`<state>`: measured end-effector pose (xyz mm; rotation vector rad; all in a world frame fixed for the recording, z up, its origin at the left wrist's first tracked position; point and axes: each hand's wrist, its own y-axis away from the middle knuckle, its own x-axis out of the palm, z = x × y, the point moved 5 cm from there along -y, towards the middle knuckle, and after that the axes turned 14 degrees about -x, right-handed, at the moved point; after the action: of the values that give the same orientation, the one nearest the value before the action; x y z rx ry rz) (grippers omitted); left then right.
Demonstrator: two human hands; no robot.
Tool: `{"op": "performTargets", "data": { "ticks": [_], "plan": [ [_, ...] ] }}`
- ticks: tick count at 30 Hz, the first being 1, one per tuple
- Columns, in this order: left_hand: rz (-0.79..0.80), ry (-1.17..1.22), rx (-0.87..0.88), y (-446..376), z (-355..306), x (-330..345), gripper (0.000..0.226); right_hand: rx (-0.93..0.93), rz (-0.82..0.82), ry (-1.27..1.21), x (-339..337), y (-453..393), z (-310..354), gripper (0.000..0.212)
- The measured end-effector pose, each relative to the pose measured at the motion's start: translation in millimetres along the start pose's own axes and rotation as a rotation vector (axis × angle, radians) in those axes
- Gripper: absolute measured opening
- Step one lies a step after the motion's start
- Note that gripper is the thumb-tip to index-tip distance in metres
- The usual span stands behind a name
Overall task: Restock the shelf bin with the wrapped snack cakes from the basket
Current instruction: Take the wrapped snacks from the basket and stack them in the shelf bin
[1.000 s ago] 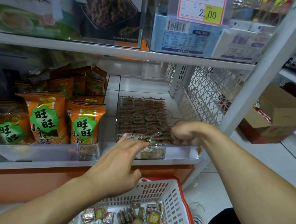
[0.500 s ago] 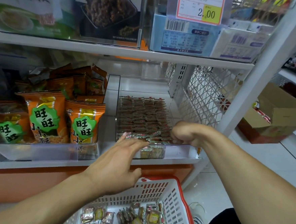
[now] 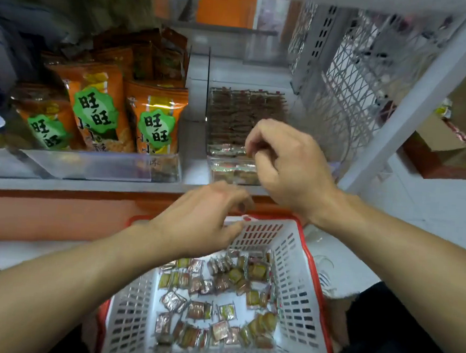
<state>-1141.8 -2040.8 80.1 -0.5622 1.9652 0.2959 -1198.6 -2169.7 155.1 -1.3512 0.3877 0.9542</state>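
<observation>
Fingers (image 3: 256,147) of the right hand (image 3: 287,169) are curled in at the front edge of the clear shelf bin (image 3: 234,173), right by the top row of wrapped snack cakes (image 3: 228,149) in there. Looks like that grip might be pinching a wrapper, but it's too blurry to call, so I can't tell if it's actually got one. Left hand (image 3: 206,224) is lower, hovering over the far rim of the basket (image 3: 297,263), fingers bent loosely, and I don't see anything in it.

My guess is the step is tucking cakes into the front of the bin and going back for more. To do it well I'd keep each cake standing the same way as the packed rows behind, slide it in behind the clear front lip instead of dropping it on top, and grab a few at a time from the basket so the wrappers don't get crushed.

Containers: the bin is pretty full, tight rows running toward the back, with a couple of cakes showing through the front wall. The white basket with the red rim sits just below the shelf and has plenty of loose cakes (image 3: 217,307) scattered flat across its bottom, so lots left to move. Next bin over holds orange snack bags (image 3: 150,121) standing upright.
</observation>
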Motion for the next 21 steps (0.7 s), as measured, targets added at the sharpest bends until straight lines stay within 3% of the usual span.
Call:
{"op": "performTargets", "data": {
  "ticks": [2, 5, 6, 7, 9, 12, 15, 18, 21],
  "plan": [
    [0.287, -0.12, -0.133, 16, 28, 47, 0.038, 0.009, 0.219, -0.098, 47, 45, 12, 0.017],
    [0.68, -0.263, -0.369, 53, 87, 117, 0.05, 0.218, 1.068, -0.077, 127, 167, -3, 0.032],
    [0.746, -0.263, -0.442, 65, 104, 135, 0.054, 0.302, 1.24, -0.088, 141, 207, -10, 0.042],
    [0.777, -0.244, -0.513, 75, 119, 151, 0.057, 0.402, 1.308, -0.101, 152, 239, -17, 0.054],
    [0.788, -0.183, -0.625, 90, 139, 181, 0.058, 0.631, 1.228, -0.108, 170, 280, -30, 0.076],
    [0.793, -0.038, -0.742, 98, 151, 224, 0.073, 0.791, 1.068, -0.094, 204, 303, -42, 0.081],
    [0.72, 0.058, -0.782, 82, 152, 252, 0.085, 0.757, 0.924, -0.038, 234, 298, -57, 0.082],
    [0.65, 0.074, -0.752, 58, 152, 274, 0.085, 0.659, 0.77, 0.017, 256, 290, -66, 0.063],
    [0.606, 0.076, -0.692, 28, 151, 293, 0.1, 0.628, 0.801, -0.04, 279, 296, -66, 0.063]
  ]
}}
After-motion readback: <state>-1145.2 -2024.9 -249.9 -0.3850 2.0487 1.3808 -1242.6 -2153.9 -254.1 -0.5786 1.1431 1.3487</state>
